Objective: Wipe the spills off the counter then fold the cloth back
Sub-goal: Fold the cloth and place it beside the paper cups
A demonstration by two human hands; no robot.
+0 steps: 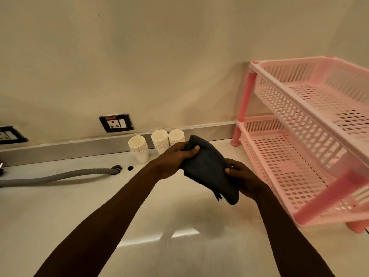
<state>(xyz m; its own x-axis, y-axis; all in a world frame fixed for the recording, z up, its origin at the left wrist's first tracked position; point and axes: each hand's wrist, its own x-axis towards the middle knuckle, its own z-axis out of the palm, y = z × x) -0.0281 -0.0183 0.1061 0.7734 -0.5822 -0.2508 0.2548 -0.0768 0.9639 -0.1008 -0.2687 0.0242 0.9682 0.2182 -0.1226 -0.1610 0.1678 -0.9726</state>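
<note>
A dark grey cloth (209, 168) hangs in the air above the pale counter (99, 206), bunched and partly doubled over. My left hand (175, 158) pinches its upper far corner with the thumb on top. My right hand (245, 178) grips its right edge lower down. A loose end of the cloth droops below my right hand. A faint wet-looking sheen (179, 234) shows on the counter below the cloth.
Three stacks of white paper cups (139, 148) stand against the steel backsplash. A pink two-tier plastic rack (299, 156) fills the right side. A grey corrugated hose (60, 175) runs into a counter hole at the left. Wall sockets (116, 122) sit above the backsplash.
</note>
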